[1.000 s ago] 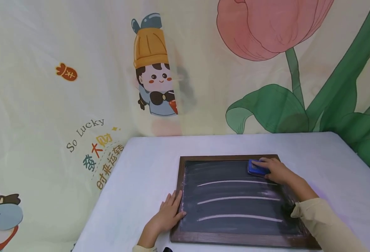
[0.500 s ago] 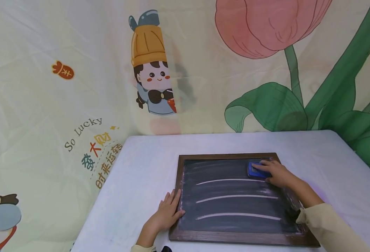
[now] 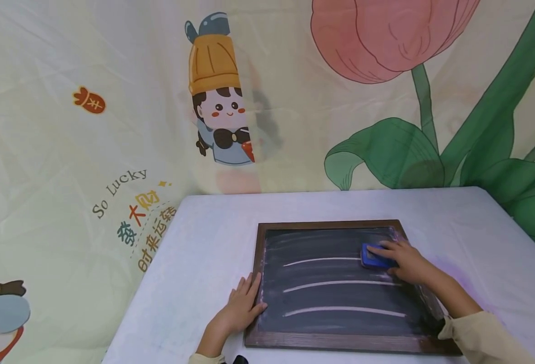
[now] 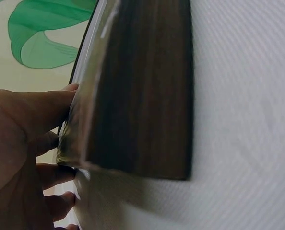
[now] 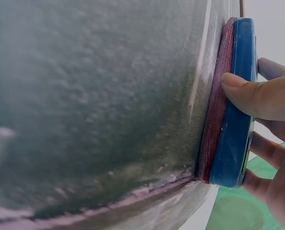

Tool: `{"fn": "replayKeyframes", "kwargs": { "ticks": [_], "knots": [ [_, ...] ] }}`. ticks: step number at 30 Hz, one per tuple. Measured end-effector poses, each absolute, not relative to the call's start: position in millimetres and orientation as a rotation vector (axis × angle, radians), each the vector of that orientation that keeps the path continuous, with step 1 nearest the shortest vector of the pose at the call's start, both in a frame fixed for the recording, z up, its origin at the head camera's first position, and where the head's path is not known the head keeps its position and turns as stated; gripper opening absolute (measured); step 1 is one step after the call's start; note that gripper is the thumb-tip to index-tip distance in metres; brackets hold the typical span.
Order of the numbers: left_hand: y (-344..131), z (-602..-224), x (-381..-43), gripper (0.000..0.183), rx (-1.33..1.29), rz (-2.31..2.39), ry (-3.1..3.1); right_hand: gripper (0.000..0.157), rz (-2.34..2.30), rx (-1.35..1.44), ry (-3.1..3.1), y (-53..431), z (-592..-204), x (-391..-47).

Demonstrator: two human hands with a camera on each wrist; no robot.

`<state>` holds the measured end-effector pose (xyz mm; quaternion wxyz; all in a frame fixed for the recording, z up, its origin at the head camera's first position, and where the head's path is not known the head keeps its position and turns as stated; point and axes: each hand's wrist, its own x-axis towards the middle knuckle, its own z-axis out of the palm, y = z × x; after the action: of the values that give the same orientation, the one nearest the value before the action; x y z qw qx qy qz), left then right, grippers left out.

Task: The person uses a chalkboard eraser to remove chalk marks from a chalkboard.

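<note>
A blackboard in a dark wooden frame lies on the table with three white chalk lines across it. At its upper right, my right hand grips a blue blackboard eraser, which covers the right end of the top line. The right wrist view shows the thumb on the side of the eraser and its reddish felt against the board. My left hand rests on the frame's left edge, fingers extended and thumb reaching over the border. In the left wrist view, the frame's corner stands beside that hand.
The table wears a white cloth with a faint purple stain right of the board. Behind it hangs a printed curtain with a tulip and cartoon figures. A small black object shows at the bottom edge, by the left sleeve.
The right hand has drawn the eraser down from near the top frame onto the top chalk line, whose right end is now out of sight. The left hand has stayed in place.
</note>
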<state>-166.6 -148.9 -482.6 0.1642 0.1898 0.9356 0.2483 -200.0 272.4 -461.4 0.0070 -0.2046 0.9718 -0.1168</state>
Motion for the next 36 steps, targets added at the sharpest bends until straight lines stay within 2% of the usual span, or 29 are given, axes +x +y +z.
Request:
{"fn": "replayKeyframes", "kwargs": {
  "ticks": [16,24,36],
  "knots": [
    [-148,-480,-164,0.072,0.536,0.710,2.683,0.062,-0.418,-0.728,3.052,263,-461,-204],
    [-146,-478,-163,0.071,0.538,0.719,2.676,0.059,-0.401,-0.706,2.962,225,-458,-215],
    [-146,-477,-163,0.072,0.518,0.717,2.658,0.061,-0.437,-0.823,2.879,163,-454,-227]
  ]
}}
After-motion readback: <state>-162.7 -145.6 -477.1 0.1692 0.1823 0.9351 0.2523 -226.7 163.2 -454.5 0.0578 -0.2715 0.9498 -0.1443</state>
